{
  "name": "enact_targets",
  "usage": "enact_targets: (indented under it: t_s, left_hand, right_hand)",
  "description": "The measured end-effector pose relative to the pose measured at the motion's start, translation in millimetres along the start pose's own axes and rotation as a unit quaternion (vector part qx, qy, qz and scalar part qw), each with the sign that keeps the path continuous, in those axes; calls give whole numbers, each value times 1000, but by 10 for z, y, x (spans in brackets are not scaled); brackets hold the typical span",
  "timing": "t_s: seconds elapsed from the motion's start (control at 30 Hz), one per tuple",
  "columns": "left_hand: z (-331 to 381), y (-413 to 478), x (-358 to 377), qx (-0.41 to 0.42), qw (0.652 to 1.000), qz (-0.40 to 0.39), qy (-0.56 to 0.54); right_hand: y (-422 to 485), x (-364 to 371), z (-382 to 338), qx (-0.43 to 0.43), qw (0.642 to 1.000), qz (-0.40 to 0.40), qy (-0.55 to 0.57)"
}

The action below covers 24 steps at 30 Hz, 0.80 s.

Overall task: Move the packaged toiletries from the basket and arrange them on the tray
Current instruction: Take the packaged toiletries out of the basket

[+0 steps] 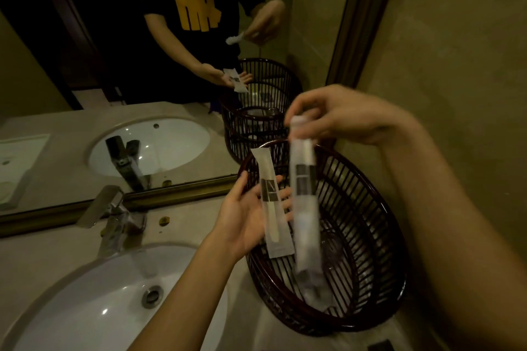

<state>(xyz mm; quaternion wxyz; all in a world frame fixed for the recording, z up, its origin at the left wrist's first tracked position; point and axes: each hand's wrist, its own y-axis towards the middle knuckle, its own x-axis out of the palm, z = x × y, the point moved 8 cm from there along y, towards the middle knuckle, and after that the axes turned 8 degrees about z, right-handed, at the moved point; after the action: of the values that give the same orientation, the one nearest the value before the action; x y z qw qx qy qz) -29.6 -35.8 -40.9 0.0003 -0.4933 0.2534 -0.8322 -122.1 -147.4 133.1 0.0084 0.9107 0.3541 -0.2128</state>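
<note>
Head view: a wide mirror (pixel 85 37) fills the far left, its dark frame running along the back of a pale counter (pixel 42 259). In the glass a person in a black shirt with a yellow print shows from the neck down. A white sink (pixel 94 313) lies near left, with a chrome tap (pixel 114 216) behind it at the mirror's foot. A greenish wall (pixel 456 51) takes the right side.

On the counter right of the sink sits a dark oval basket (pixel 370 236) of thin upright slats, hard against the wall. What lies in its bottom is too dim to tell.

The right hand (pixel 348 120) is raised over the basket's far rim, fingertips pinched on the top end of a long packet (pixel 306 208); this hangs down, blurred, with its lower end inside the basket. It carries a dark label band.

The left hand (pixel 245 219) is palm up at the basket's left rim, fingers spread flat, and a shorter packet (pixel 271 202) with a dark label lies across them, loosely supported rather than gripped.
</note>
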Motion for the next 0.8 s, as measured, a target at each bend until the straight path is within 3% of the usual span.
enact_targets:
  t_s: [0.27, 0.43, 0.6, 0.67, 0.73, 0.8]
  left_hand:
    - [-5, -30, 48, -44, 995, -29, -88]
    - [13, -68, 69, -18, 998, -54, -27]
    - [21, -42, 41, 14, 999, -31, -19]
    - [24, -13, 25, 15, 999, -35, -36]
    - [35, -25, 24, 14, 998, -43, -37]
    - [41, -2, 28, 20, 998, -54, -34]
  right_hand:
    - [579, 728, 391, 24, 998, 56, -17]
    - [683, 699, 498, 8, 996, 88, -26]
    - [628, 120, 959, 21, 950, 307, -51]
    - [662, 196, 1317, 101, 947, 259, -161]
    - [547, 551, 1725, 184, 938, 107, -273]
    - [152, 988, 2038, 211, 916, -27, -341]
